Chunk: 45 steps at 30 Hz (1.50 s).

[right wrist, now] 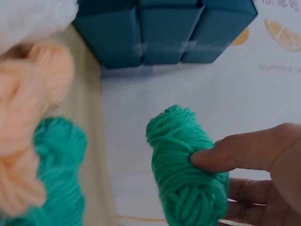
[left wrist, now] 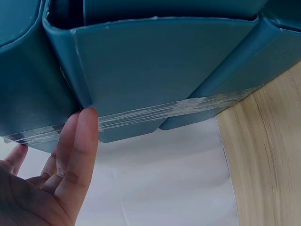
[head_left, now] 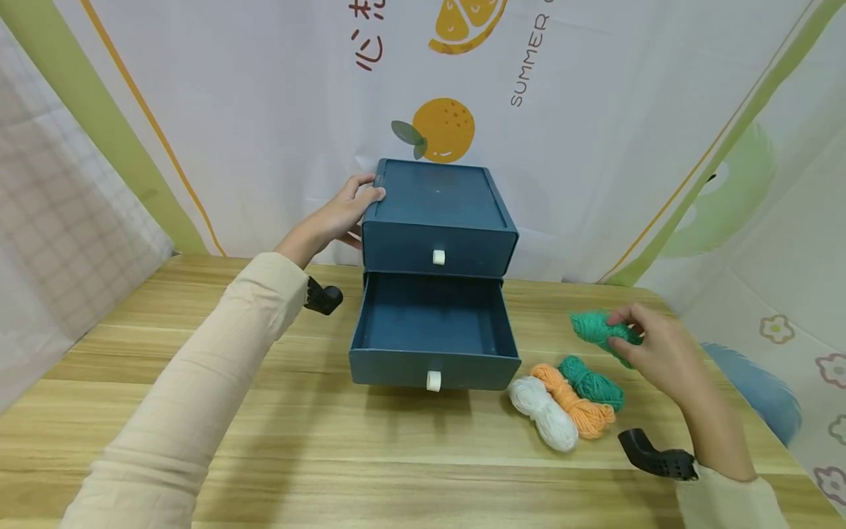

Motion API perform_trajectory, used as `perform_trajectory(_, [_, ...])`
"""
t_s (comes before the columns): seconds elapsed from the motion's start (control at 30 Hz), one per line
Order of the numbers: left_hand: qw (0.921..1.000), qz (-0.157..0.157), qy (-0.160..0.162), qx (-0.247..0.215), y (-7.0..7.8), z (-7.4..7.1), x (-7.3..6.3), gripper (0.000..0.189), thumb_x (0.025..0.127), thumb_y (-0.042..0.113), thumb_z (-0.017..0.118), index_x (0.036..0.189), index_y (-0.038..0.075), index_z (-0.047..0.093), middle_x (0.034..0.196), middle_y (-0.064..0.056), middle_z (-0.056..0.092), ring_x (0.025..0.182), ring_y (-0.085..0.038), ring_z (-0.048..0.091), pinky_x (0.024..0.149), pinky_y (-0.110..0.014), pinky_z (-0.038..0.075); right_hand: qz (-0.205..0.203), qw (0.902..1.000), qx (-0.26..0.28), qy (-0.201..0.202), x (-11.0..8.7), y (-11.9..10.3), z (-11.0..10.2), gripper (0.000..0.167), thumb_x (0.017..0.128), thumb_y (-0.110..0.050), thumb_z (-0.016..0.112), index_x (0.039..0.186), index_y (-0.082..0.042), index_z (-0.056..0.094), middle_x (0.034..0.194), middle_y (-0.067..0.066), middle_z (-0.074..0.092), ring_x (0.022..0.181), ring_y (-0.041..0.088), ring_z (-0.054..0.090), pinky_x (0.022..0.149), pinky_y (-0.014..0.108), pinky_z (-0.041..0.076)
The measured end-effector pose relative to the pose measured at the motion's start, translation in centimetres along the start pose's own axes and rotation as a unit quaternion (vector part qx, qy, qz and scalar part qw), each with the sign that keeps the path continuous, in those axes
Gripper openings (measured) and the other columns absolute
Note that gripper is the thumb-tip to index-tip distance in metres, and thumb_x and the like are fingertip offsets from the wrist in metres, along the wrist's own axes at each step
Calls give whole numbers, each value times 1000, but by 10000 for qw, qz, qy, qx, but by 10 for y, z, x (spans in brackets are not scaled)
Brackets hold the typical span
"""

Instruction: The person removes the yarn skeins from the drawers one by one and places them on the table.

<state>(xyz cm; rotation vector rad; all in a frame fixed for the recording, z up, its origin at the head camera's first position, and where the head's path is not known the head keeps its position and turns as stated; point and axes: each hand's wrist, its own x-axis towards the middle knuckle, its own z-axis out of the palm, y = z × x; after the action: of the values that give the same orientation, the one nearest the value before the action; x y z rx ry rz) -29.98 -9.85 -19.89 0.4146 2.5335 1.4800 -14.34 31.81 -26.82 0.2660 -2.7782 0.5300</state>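
A dark blue cabinet (head_left: 436,195) with two drawers stands on the table. Its lower drawer (head_left: 432,316) is pulled out with a bare floor; the upper drawer (head_left: 403,246) is closed. My left hand (head_left: 346,209) rests against the cabinet's left side, thumb on the top edge; in the left wrist view the fingers (left wrist: 84,136) lie fairly straight along the wall. My right hand (head_left: 661,353) pinches a bright green yarn skein (right wrist: 181,165) above the table. Below it lie a white skein (head_left: 545,411), an orange skein (head_left: 575,400) and a darker green skein (head_left: 593,383), side by side.
The wooden table (head_left: 277,411) ends at a white printed curtain (head_left: 264,110) close behind the cabinet. Clear tape (left wrist: 174,109) runs around the cabinet's side. The loose skeins lie just right of the pulled-out drawer. White knobs (head_left: 433,380) stick out from the drawer fronts.
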Motion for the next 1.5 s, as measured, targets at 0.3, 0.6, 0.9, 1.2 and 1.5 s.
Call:
perform_trajectory(0.3, [10000, 19, 1, -46, 0, 0, -1, 66, 97, 49, 30, 150, 25, -1, 150, -18, 25, 101, -41, 61, 76, -41, 52, 537, 9950, -46, -838, 2, 28, 13, 20, 85, -6, 63, 101, 3, 55, 100, 26, 61, 82, 34, 59, 60, 34, 45])
perform_trajectory(0.6, [10000, 5, 22, -8, -1, 1, 1, 66, 96, 49, 30, 150, 26, 0, 148, -19, 28, 99, -38, 62, 70, -35, 52, 679, 9893, 178, -1279, 0, 51, 34, 18, 83, -3, 63, 98, 3, 54, 97, 27, 60, 84, 35, 58, 63, 38, 46])
perform_trajectory(0.9, [10000, 1, 2, -4, -1, 1, 0, 66, 96, 50, 29, 150, 27, -1, 148, -20, 28, 100, -39, 61, 73, -37, 52, 834, 9848, 474, -1445, -3, 59, 39, 24, 86, -8, 63, 103, 4, 51, 103, 29, 58, 88, 37, 58, 66, 39, 48])
perform_trajectory(1.2, [10000, 11, 31, 11, 0, 1, 0, 66, 96, 50, 29, 150, 26, -1, 147, -20, 31, 98, -37, 63, 70, -35, 52, 632, 9865, 572, -1398, -4, 62, 38, 26, 86, -10, 64, 104, 4, 51, 102, 29, 58, 88, 39, 60, 69, 44, 50])
perform_trajectory(1.5, [10000, 28, -17, 0, -1, 2, 0, 66, 97, 50, 28, 150, 27, -2, 149, -19, 26, 101, -40, 61, 76, -40, 52, 499, 9845, 707, -1528, -5, 58, 26, 31, 92, -14, 57, 113, 8, 50, 111, 33, 54, 91, 41, 59, 69, 43, 51])
